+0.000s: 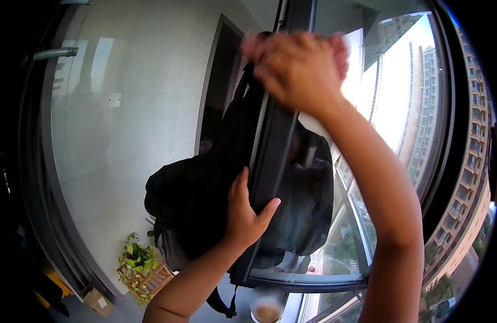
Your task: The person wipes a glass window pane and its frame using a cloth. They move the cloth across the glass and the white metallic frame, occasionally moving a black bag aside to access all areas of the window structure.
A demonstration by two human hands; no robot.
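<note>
A dark window sash frame (pixel 274 161) stands upright in front of me at a slant. My left hand (pixel 248 215) grips its lower part, with the thumb across the frame's face and the fingers along its left edge. Higher up, my right hand (pixel 302 70) is closed over a reddish-pink cloth (pixel 340 54) and presses it to the frame; the hand is blurred by motion. A black backpack (pixel 192 196) hangs against the left side of the frame, its strap (pixel 244 81) running up beneath the right hand. What it hangs from is hidden. The sash's glass reflects a dark shape.
A leafy potted plant (pixel 138 255) in a wooden stand sits low at the left, near a small cardboard box (pixel 98 301). A blurred white round container (pixel 267 307) is below the sash. Pale tiled wall (pixel 125 134) lies left; tall buildings (pixel 466 183) show outside at right.
</note>
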